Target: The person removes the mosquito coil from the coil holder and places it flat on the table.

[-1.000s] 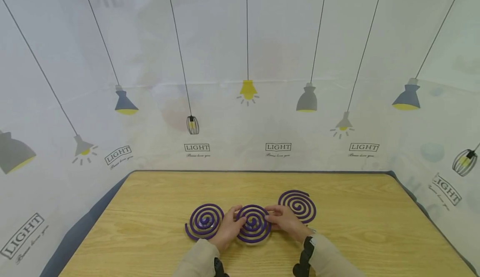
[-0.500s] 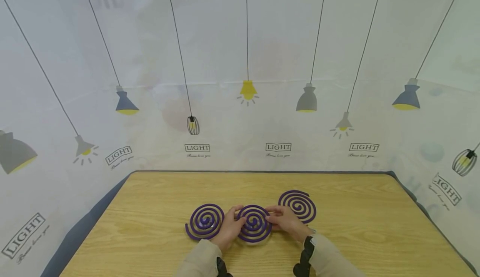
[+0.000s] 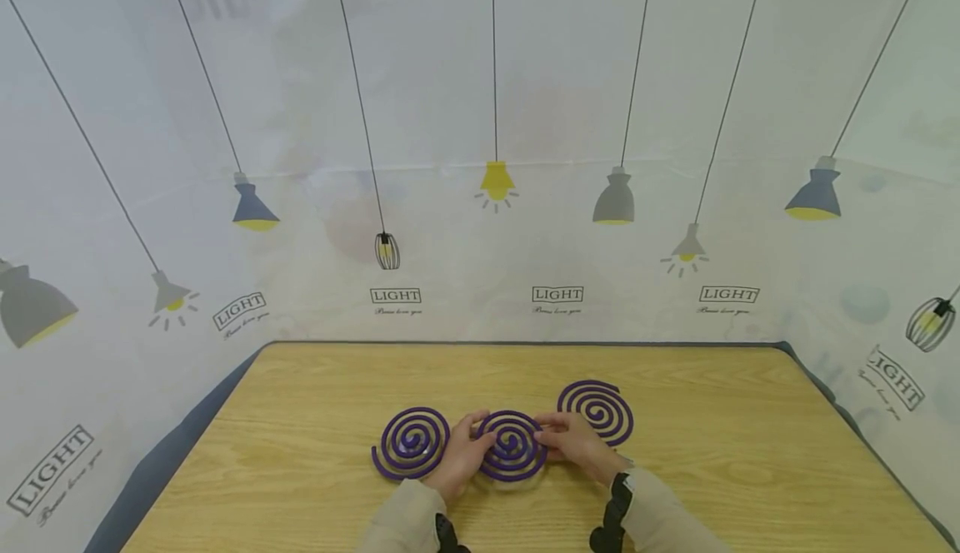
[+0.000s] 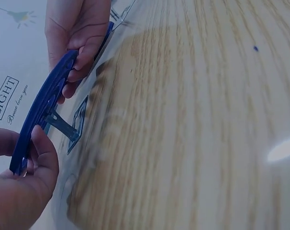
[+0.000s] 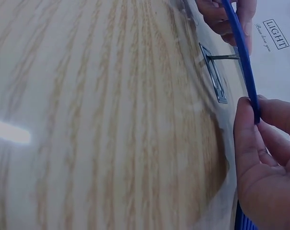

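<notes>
In the head view a purple mosquito coil (image 3: 509, 443) is held level just above the table between both hands. The left hand (image 3: 461, 459) pinches its left rim, thumb on top and fingers below. On the opposite rim, the right hand (image 3: 582, 446) pinches it the same way. Both wrist views show a small metal stand (image 4: 63, 127) under the coil's middle, its flat base (image 5: 214, 74) on or close to the tabletop. Whether the stand's tip is fixed into the coil cannot be made out.
Another purple coil (image 3: 414, 439) lies left of the left hand, with something shiny under its centre. Beyond the right hand lies a third coil (image 3: 597, 412). The wooden table (image 3: 750, 453) meets a printed wall covering (image 3: 480, 311) at its back and sides.
Both hands and the held coil have shifted very slightly to the right. Their grip looks the same, and the other two coils have stayed in place.
</notes>
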### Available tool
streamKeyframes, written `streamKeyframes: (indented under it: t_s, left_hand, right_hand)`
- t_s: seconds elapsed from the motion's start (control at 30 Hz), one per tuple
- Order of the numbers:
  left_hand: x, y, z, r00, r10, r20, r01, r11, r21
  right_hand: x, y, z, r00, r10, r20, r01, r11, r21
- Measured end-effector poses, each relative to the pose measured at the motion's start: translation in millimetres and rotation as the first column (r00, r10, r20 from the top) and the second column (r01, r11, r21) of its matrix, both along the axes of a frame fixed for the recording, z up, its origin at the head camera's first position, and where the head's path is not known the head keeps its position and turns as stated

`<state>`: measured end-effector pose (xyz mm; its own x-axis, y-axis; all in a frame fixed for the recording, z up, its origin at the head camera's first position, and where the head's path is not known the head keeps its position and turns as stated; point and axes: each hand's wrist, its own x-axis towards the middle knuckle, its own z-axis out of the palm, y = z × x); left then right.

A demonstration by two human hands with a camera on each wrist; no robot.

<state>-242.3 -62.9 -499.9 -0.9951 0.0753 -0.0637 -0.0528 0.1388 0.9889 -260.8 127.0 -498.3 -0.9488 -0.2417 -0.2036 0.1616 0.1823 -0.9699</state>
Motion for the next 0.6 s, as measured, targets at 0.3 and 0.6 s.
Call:
streamKeyframes:
  t_s: [0.3, 0.6]
  left_hand:
    - [0.5, 0.4, 2.0, 1.0, 0.0, -0.001, 0.0, 0.999, 0.037]
    - [0.8, -0.6, 3.2, 1.0, 0.005, -0.005, -0.005, 0.998, 0.068]
  right_hand:
    - [-0.4, 1.0, 2.9, 1.0, 0.002, -0.02, -0.002, 1.0, 0.011]
    - [1.5, 0.8, 7.1, 0.999, -0.002, -0.04, 0.002, 1.0, -0.009]
